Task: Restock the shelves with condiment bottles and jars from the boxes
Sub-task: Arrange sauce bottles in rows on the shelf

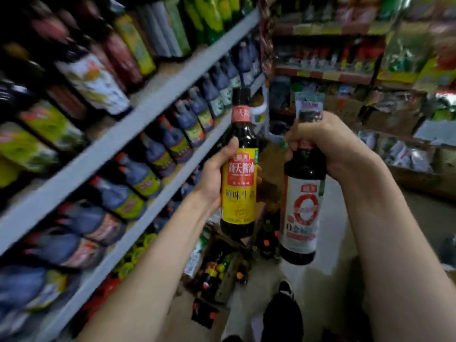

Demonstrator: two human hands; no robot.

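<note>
- 2 dark sauce btls were held up in the aisle, 1 per hand, side by side and apart.
- Yellow-label btl was gripped round the body by the L hand, thumb at the shoulder, held upright.
- White-label btl was clamped at the neck by the R hand, fingers curled tight, and hung a bit tilted.
- 2 grey shelf boards were seen at L, packed w/ dark jugs; the jug count was too blurred to tell.
- 1 floor box of btls was seen below the hands, near 1 black shoe.

Left hand, right hand: closed grips.
</note>
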